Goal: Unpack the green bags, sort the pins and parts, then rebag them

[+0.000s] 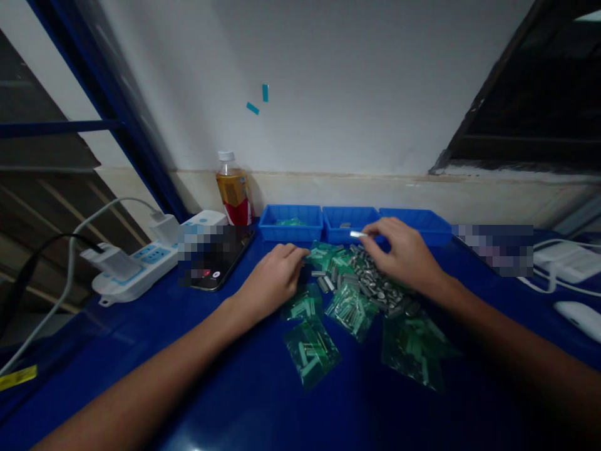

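Observation:
My right hand (404, 254) hovers over a heap of small silver metal parts (375, 285) on the blue table and pinches one small silver part (357, 234) between thumb and fingertip, just in front of the middle blue tray (350, 219). My left hand (275, 279) rests on the table, fingers curled, its tips at a small green plastic bag (322, 257) at the heap's left edge. Whether it grips that bag I cannot make out. Several more green bags (310, 351) holding parts lie scattered in front.
Three blue trays stand along the wall, left one (291, 224) and right one (416, 220). A drink bottle (233, 190), a phone (220, 263) and a white power strip (141, 263) with plugs sit to the left. White cables and a device (580, 316) lie at right.

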Demonstrator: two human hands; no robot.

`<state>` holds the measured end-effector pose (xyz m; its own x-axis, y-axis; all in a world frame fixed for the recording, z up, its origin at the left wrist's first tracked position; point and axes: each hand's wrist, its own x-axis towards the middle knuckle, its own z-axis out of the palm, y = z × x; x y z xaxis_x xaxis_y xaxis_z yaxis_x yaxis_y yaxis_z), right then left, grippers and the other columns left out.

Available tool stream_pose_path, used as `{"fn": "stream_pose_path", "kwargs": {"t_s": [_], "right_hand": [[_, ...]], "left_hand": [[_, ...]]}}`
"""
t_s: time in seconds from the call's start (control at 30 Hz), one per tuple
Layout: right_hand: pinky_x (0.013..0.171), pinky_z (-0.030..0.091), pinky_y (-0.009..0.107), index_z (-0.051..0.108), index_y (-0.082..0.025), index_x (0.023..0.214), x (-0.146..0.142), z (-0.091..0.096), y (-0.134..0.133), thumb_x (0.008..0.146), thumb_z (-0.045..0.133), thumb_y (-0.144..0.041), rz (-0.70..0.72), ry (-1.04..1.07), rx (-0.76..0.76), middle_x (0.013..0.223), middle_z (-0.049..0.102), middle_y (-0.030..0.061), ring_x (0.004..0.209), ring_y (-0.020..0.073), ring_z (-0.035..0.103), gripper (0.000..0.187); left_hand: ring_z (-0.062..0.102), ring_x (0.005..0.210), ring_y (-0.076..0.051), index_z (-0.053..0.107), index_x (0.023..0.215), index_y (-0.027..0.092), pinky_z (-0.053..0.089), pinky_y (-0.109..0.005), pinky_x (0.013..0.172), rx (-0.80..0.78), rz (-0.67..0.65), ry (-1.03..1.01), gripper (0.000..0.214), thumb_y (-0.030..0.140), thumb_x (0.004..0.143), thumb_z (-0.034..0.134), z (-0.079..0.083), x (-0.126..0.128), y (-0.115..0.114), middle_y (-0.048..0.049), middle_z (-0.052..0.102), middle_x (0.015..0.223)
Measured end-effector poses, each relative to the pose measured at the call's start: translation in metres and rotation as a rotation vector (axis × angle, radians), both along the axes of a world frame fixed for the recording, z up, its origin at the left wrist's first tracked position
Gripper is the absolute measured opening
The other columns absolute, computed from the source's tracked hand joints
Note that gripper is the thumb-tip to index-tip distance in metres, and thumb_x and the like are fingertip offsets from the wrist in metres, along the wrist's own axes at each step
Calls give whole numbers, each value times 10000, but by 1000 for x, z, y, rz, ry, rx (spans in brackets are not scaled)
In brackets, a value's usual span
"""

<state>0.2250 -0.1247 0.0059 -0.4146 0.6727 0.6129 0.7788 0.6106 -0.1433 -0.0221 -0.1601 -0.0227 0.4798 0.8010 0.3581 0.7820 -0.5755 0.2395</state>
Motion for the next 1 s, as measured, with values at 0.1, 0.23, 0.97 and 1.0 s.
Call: {"fn": "stream_pose_path", "kwargs": {"t_s": [0.1, 0.23, 0.97, 1.0], "right_hand": [[663, 402, 285, 658, -138, 847, 11, 14, 50, 828, 511, -279, -175, -73, -236, 812, 670, 72, 737, 185, 584, 204], [608, 396, 244, 705, -134, 871, 10, 24, 96, 806, 553, -297, -200, -336, -584, 809, 697, 65, 738, 177, 604, 232], [714, 459, 317, 569, -156, 1030, -24, -11, -37, 845, 541, -302, 231, -38, -69, 879, 628, 74, 809, 192, 576, 237], [726, 454, 325, 566, -155, 1016, -24, -15, -49, 857, 526, -291, 241, -75, -31, 886, 621, 82, 829, 200, 567, 213]], "left_hand": [[508, 1040, -235, 543, 1172, 170, 422, -386, 900, 5, -11, 47, 299, 175, 895, 431, -9, -14, 14, -94, 588, 1148], [529, 976, -235, 602, 1084, 189, 433, -371, 853, -22, 2, 103, 247, 234, 852, 530, -14, -15, 18, -81, 621, 1047], [569, 798, -155, 516, 873, 175, 427, -271, 706, -102, -133, -389, 89, 238, 903, 461, 7, 21, -14, -23, 619, 874], [572, 786, -146, 519, 874, 176, 425, -256, 691, -128, -159, -420, 96, 249, 904, 465, 8, 24, -17, -15, 618, 862]]}}
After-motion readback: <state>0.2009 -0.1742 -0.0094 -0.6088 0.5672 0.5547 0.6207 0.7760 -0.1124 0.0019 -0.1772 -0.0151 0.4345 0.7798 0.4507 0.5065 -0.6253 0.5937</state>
